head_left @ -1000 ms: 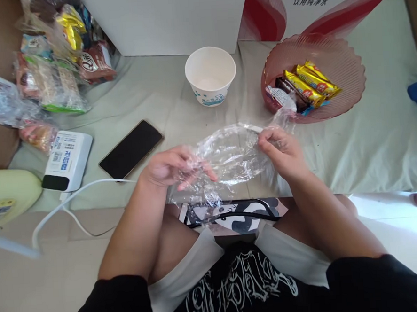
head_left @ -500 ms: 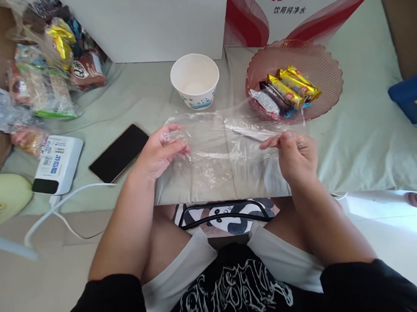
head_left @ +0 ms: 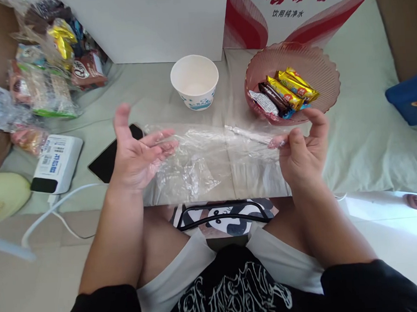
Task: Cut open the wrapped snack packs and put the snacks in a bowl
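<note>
A clear plastic bag point(head_left: 201, 161) stretches between my two hands above the near part of the cloth-covered surface. My left hand point(head_left: 138, 155) holds its left end, the lower fingers against or under the film and one digit raised away. At the other end, my right hand point(head_left: 303, 150) has its curled fingers in the film, with one digit also lifted. A crumpled whitish fold runs toward the right fingers. Beyond the bag stands a white paper cup point(head_left: 196, 76). The pink ribbed bowl point(head_left: 323, 73) holds several wrapped snacks point(head_left: 285, 92), yellow, brown and silver.
A dark phone point(head_left: 106, 160) lies partly behind my left hand. Left of it are a white device point(head_left: 58, 160) with a cable and a pile of packaged snacks point(head_left: 48, 81). A white and red box point(head_left: 291, 14) stands behind; a blue container point(head_left: 410, 96) is far right.
My left hand has moved left and turned palm up, one digit now raised. A digit of my right hand has lifted too. The bag is drawn wider and lower, uncovering the bowl.
</note>
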A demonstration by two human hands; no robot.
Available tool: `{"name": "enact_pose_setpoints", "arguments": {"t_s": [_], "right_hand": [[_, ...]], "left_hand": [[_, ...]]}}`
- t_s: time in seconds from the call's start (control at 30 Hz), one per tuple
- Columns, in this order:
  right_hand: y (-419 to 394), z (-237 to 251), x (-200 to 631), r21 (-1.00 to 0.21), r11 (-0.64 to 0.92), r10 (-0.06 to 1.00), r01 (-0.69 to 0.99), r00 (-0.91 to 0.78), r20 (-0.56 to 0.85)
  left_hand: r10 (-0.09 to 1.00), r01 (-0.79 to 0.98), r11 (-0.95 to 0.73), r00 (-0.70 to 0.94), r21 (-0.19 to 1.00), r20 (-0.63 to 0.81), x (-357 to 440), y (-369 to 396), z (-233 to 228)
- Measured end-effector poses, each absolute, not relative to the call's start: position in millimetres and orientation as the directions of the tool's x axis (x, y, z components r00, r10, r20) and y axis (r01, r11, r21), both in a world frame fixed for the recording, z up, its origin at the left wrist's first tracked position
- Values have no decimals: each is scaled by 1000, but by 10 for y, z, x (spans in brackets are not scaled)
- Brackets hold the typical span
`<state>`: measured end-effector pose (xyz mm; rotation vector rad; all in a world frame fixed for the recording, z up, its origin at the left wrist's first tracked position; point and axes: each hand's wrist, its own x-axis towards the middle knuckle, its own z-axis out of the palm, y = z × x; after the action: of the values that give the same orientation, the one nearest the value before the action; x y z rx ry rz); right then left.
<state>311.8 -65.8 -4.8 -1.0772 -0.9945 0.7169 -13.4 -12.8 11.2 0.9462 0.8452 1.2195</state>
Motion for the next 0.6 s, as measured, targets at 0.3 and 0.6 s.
{"name": "enact_pose_setpoints", "arguments": {"t_s": [0.3,0.6], "right_hand": [[-679,28,3177,-939,339,890,-51,340,303],[-683,-11,3259,-925,246,843,289,407,352]], "left_hand": [[997,-316,-78,-13,946,78,-175,-182,245],[979,-175,-181,-129,968,160,-106,-168,156]]}}
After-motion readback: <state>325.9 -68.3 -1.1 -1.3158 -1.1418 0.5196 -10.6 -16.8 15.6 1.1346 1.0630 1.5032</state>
